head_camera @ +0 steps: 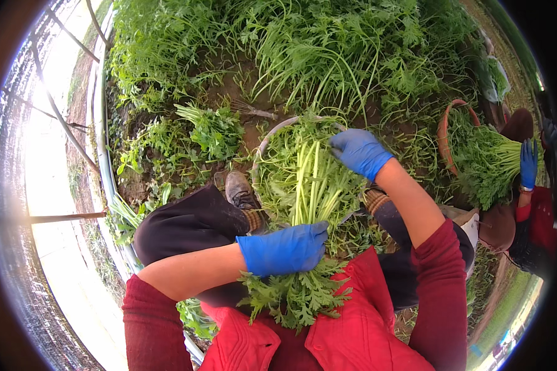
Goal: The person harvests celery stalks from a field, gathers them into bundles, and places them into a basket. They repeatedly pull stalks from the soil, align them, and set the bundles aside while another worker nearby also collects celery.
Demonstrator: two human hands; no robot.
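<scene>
My left hand (283,249), in a blue glove, is closed around a bunch of leafy greens (308,185). Its pale stems point away from me, and the lobed leaves (301,292) hang toward my lap. Beyond it, my right hand (359,152), gloved the same way, is beside the stems' far ends with its fingers curled. Whether those fingertips pinch a stem or leaf cannot be made out. Under the bunch stands a round basket (261,150) with a pale rim, filled with loose leaves and stems (278,185).
Tall feathery greens (315,46) grow ahead. A tied-looking bunch (213,130) lies on the soil to the left, near a small twiggy branch (255,110). At right, a co-worker's gloved hand (529,162) holds greens by an orange-rimmed basket (443,134). Greenhouse poles (65,125) border the left.
</scene>
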